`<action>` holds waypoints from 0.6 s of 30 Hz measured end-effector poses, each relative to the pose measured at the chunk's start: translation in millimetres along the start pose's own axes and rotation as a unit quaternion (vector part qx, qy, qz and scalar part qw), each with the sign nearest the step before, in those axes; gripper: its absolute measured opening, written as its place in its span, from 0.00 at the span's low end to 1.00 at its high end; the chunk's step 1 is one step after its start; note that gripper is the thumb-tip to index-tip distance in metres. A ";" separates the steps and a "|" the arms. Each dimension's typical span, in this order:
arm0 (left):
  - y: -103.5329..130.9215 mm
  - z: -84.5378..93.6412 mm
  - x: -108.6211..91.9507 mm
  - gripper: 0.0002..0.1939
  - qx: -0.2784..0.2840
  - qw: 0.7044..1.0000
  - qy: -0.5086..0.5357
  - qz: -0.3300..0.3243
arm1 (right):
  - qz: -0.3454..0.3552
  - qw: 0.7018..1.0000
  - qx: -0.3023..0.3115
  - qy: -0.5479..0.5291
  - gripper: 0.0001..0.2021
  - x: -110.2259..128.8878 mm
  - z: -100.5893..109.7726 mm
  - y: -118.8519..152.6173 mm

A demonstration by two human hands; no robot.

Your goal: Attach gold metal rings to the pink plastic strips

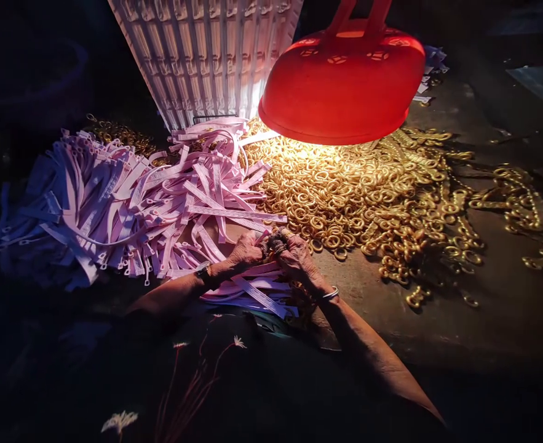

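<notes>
My left hand and my right hand meet near the table's front edge, fingers closed in toward each other. Between them is something small and dark that I cannot make out. Pink straps with small end loops lie heaped on the left, and more pink straps lie just below my hands. Beyond my right hand spreads a large pile of gold rings. A watch is on my left wrist and a bangle on my right.
A red lamp hangs low over the rings. Behind the straps stands a ribbed translucent panel. Gold strips lie at the right on the brown table. A plastic bag lies at the back right.
</notes>
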State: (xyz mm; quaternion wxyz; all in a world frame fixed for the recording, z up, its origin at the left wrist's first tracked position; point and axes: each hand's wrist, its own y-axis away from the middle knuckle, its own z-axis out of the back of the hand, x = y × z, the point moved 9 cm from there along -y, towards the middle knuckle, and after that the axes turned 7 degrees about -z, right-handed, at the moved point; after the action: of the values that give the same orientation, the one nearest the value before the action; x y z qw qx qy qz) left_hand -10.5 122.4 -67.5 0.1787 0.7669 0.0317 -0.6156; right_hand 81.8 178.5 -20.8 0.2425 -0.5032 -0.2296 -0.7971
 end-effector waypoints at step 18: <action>7.6 0.0 7.2 0.06 0.029 0.999 0.033 0.005 | 0.031 0.999 0.035 -0.004 0.04 -3.2 -3.4 6.8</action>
State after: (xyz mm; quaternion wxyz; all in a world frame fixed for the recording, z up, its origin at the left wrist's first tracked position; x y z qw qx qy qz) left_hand -6.8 114.0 -72.6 0.1585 0.7919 0.0163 -0.5895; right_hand 84.9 171.6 -24.2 0.2834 -0.5043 -0.2427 -0.7788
